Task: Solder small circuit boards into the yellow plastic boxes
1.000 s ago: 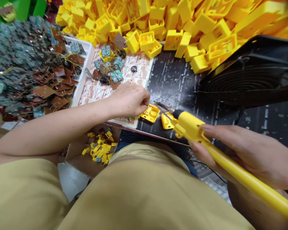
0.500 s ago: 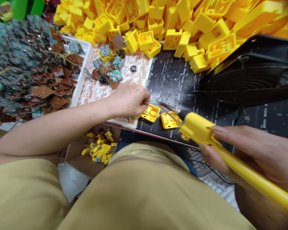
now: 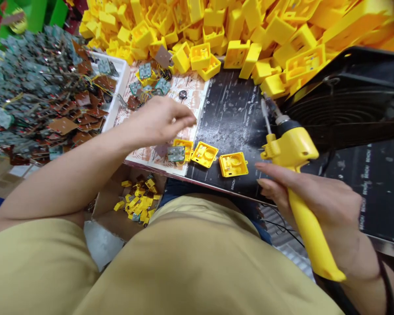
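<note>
My right hand (image 3: 321, 210) is wrapped around the handle of a yellow soldering gun (image 3: 292, 146), its metal tip pointing up and away over the black bench. My left hand (image 3: 166, 120) hovers above the patterned paper, fingers stretched and apart, with nothing visible in them. Just below it, a small green circuit board (image 3: 176, 153) lies against an open yellow case half (image 3: 188, 148). To the right, a second yellow case half (image 3: 204, 154) sits tilted on the bench. A third yellow case half (image 3: 233, 165) lies between it and my right hand.
Yellow cases (image 3: 200, 57) are heaped along the back. A black fan (image 3: 344, 100) stands at the right. On the left, a white tray (image 3: 120, 83) holds piled circuit boards (image 3: 36, 87). A small round black part (image 3: 183, 94) lies on the paper. Below the bench edge is a cardboard box (image 3: 114, 218).
My left hand has lifted away from the case halves, up and left, and its fingers have opened. My right hand has swung the soldering gun's tip right and away from the third case.
</note>
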